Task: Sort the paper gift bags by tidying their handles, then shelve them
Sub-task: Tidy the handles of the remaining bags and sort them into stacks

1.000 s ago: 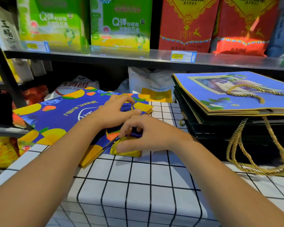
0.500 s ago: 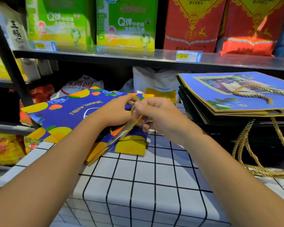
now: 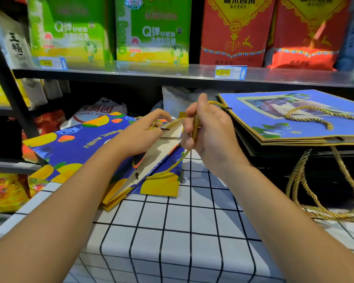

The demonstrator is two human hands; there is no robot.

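My right hand (image 3: 211,129) has lifted the pinched cord (image 3: 195,127) toward one o'clock; my left hand (image 3: 145,133) pinches the bag (image 3: 86,144) mouth open, ready for tucking.

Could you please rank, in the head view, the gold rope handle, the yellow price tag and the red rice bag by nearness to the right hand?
From the right hand:
1. Gold rope handle, gripped in its fingers.
2. Yellow price tag, on the shelf edge just above.
3. Red rice bag, standing on that shelf, behind the tag.
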